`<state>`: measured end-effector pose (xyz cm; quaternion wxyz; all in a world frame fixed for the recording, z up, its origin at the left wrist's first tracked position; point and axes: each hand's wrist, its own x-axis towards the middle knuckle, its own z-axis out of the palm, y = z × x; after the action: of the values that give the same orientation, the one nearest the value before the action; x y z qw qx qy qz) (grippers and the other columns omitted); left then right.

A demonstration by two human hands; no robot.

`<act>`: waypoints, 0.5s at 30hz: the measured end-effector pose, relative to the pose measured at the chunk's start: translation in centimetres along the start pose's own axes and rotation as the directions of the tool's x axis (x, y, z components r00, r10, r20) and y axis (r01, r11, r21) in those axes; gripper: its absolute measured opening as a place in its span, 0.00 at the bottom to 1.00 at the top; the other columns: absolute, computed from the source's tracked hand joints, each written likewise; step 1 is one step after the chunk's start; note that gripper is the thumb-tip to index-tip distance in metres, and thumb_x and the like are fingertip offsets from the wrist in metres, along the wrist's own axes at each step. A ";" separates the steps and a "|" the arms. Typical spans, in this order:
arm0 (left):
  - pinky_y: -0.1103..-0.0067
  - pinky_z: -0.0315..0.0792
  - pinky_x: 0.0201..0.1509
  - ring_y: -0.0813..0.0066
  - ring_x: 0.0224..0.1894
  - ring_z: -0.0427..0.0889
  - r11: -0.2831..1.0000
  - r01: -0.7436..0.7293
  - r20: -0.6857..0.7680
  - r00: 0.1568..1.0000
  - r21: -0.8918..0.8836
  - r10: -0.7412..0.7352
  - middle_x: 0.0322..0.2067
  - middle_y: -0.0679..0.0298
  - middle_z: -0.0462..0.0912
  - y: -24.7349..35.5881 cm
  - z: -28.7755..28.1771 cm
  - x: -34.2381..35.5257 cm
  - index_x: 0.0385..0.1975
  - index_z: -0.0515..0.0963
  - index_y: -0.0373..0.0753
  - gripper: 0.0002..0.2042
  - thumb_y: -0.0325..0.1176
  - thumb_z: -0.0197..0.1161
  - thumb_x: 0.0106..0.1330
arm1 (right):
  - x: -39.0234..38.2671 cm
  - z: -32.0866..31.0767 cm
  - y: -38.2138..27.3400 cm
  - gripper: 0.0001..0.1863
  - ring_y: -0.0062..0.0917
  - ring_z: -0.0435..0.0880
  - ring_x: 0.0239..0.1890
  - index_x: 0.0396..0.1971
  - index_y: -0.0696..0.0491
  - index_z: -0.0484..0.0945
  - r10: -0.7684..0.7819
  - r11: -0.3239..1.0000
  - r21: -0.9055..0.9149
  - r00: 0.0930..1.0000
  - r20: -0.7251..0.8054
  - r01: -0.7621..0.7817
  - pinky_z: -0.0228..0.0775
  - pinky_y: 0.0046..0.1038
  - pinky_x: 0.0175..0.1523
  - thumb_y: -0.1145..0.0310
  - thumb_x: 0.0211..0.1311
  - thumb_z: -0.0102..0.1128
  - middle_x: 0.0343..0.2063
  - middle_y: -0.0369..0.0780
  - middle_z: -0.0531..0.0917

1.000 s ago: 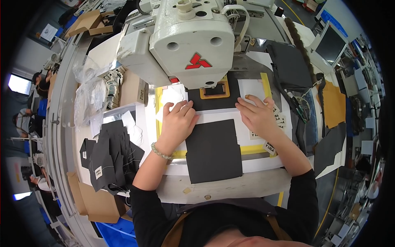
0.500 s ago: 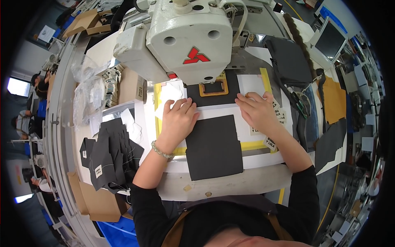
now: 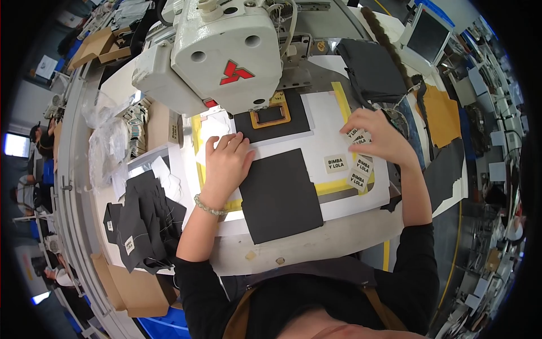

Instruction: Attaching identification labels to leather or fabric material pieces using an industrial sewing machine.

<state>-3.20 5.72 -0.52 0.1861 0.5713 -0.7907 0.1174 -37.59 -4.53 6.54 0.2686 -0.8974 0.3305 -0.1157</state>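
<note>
My left hand (image 3: 227, 169) lies with fingers stretched forward and the thumb apart. Its fingertips touch the near left edge of a black fabric panel (image 3: 299, 118) under the sewing machine head (image 3: 226, 62). A tan clamp frame (image 3: 286, 114) presses on that panel. To the right, my right hand (image 3: 384, 137) hovers over several small cream labels (image 3: 361, 165), its thumb and fingers apart around the upper ones. One cream label (image 3: 336, 163) lies apart on the white sheet. A second black panel (image 3: 281, 195) rests in front of me, beside my left hand.
A pile of black pieces (image 3: 148, 220) lies at the left, near a cardboard box (image 3: 161, 125) of labels and clear plastic wrap (image 3: 104, 147). Yellow tape (image 3: 333, 186) borders the white sheet. Folded black fabric (image 3: 374, 73) and a monitor (image 3: 429, 35) are at the far right.
My right hand has left the edge of the panel under the machine and moved right to the labels. My left hand stays at the panel's edge. The whole view has shifted slightly.
</note>
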 end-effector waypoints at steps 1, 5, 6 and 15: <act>0.66 0.63 0.60 0.71 0.47 0.80 1.000 -0.002 -0.004 1.000 0.004 0.002 0.44 0.63 0.84 0.0 0.0 0.1 0.38 0.82 0.38 0.12 0.36 0.67 0.57 | -0.5 0.6 -0.4 0.15 0.26 0.74 0.47 0.36 0.50 0.81 0.001 1.000 -0.002 1.000 -0.001 -0.001 0.53 0.29 0.55 0.67 0.46 0.71 0.39 0.36 0.78; 0.66 0.63 0.60 0.70 0.47 0.79 1.000 -0.006 -0.013 1.000 -0.002 0.006 0.43 0.64 0.84 -0.1 -0.1 0.4 0.38 0.82 0.38 0.11 0.36 0.67 0.58 | -1.4 2.8 -1.6 0.14 0.26 0.71 0.49 0.34 0.48 0.78 0.023 0.996 -0.093 0.993 0.119 -0.012 0.53 0.29 0.53 0.64 0.48 0.72 0.41 0.34 0.73; 0.67 0.63 0.59 0.70 0.46 0.80 1.000 -0.010 -0.023 1.000 -0.014 0.010 0.42 0.64 0.84 0.0 -0.1 0.7 0.38 0.82 0.39 0.11 0.35 0.67 0.57 | -1.6 2.7 -1.5 0.14 0.26 0.71 0.48 0.33 0.48 0.77 0.041 0.996 -0.085 0.991 0.127 -0.031 0.53 0.29 0.52 0.64 0.47 0.72 0.41 0.34 0.73; 0.76 0.69 0.44 0.71 0.40 0.79 0.972 -0.147 -0.119 0.985 -0.184 0.126 0.40 0.65 0.82 2.9 -2.2 3.0 0.48 0.78 0.41 0.18 0.29 0.66 0.55 | 1.3 3.1 -2.6 0.10 0.21 0.76 0.28 0.31 0.53 0.76 0.074 0.977 0.183 0.980 0.184 -0.108 0.62 0.24 0.43 0.72 0.50 0.68 0.23 0.34 0.76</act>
<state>-6.41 4.87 2.81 0.2736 0.4877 -0.8248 0.0832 -34.03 -2.43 5.47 0.3870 -0.8578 0.3338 -0.0549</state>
